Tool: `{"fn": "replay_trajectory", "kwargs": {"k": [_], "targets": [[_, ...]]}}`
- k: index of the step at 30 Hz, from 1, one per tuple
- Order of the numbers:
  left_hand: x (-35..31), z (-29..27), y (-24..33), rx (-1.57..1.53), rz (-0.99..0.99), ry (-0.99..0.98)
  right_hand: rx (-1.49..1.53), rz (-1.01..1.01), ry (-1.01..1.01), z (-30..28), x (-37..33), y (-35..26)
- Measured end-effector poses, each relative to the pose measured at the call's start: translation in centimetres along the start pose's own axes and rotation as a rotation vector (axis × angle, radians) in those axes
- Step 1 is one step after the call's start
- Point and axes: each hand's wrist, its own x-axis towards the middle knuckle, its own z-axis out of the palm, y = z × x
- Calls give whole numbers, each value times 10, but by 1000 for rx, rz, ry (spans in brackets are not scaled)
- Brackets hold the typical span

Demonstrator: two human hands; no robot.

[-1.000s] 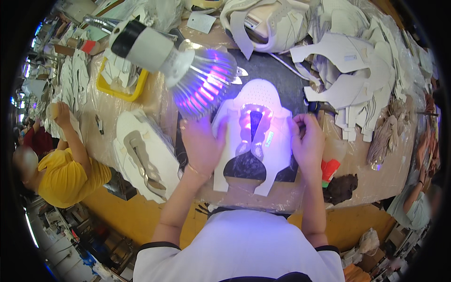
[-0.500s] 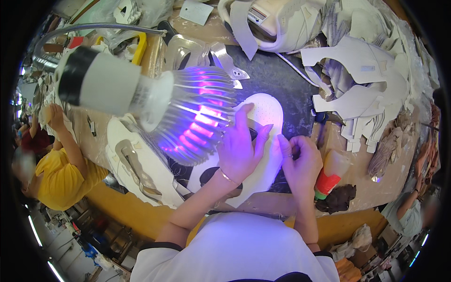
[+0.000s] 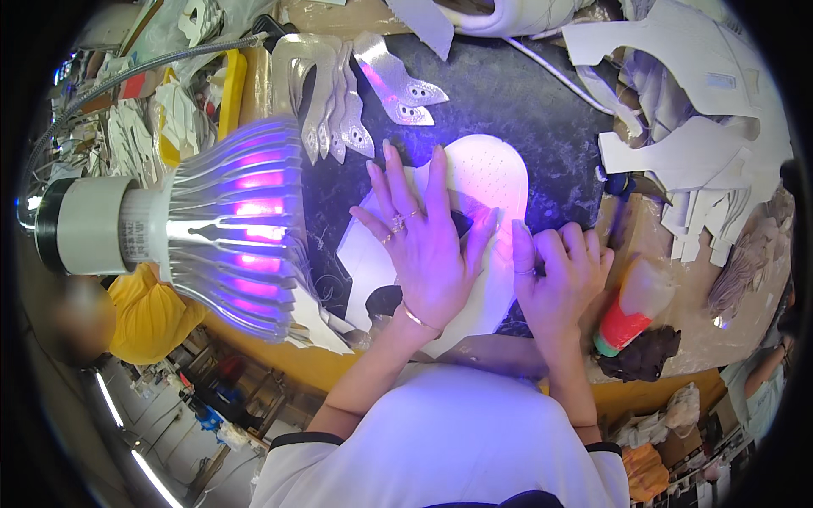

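Observation:
A white shoe-upper piece (image 3: 491,165) lies on the dark work surface, its rounded, perforated end pointing away from me and lit violet. Spread across it is my left hand (image 3: 432,254), open, with rings on its fingers and the palm low over the material. Close to the piece's right edge, my right hand (image 3: 563,271) has its thumb upright against that edge and its other fingers curled in. Whatever those fingers may hold is hidden. A cutout with dark surface showing through lies near my left wrist.
A finned lamp (image 3: 237,229) on a flexible metal neck (image 3: 161,57) glows at left. Silver cut pieces (image 3: 326,93) lie beyond my left hand. Rightward are a bottle with red and green parts (image 3: 627,317), dark crumpled material (image 3: 644,356) and stacked white pieces (image 3: 677,161). A person in yellow (image 3: 152,317) is at left.
The view has shifted, and the lamp now appears farther left, uncovering the silver pieces and my left hand. My left fingers are more spread. The right thumb stands more upright, the fingers curled.

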Motion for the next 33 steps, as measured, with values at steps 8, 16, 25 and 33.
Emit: {"fn": "replay_trajectory", "kwargs": {"k": [8, 16, 25, 33], "targets": [[0, -1, 0, -1, -3, -11, 54, -6, 3, -1, -1, 2], [-1, 2, -1, 61, 2, -12, 82, 11, -19, -5, 0, 1], [-1, 6, -3, 52, 18, 27, 80, 12, -15, -4, -1, 1], [-1, 6, -2, 30, 38, 50, 59, 7, 33, -1, -8, 3]]}}
